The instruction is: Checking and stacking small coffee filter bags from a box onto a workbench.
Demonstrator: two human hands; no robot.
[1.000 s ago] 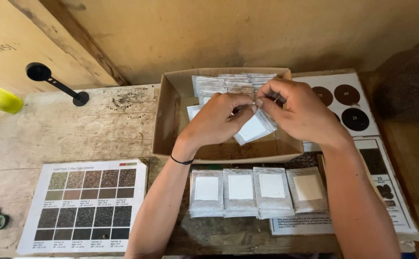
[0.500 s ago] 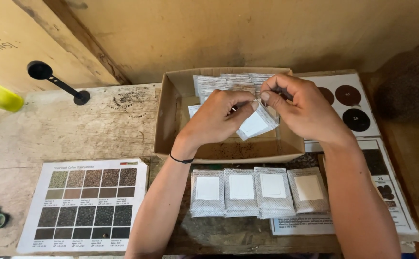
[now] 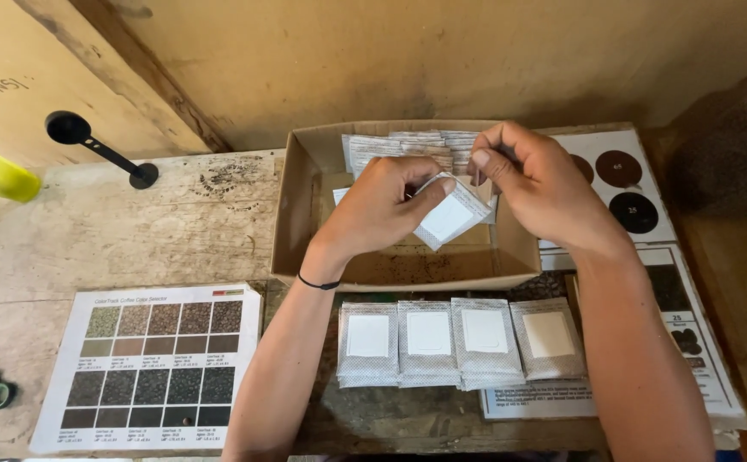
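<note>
Four white-labelled sachets [image 3: 459, 340] below box [image 3: 296, 214]

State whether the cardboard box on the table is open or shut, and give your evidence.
Open. The cardboard box has no lid over it; a row of packets shows inside, and both hands reach in from above.

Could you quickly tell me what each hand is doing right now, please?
Left hand: closed on a small white-labelled packet over the cardboard box.
Right hand: fingers pinched at the packets standing in the box.
</note>
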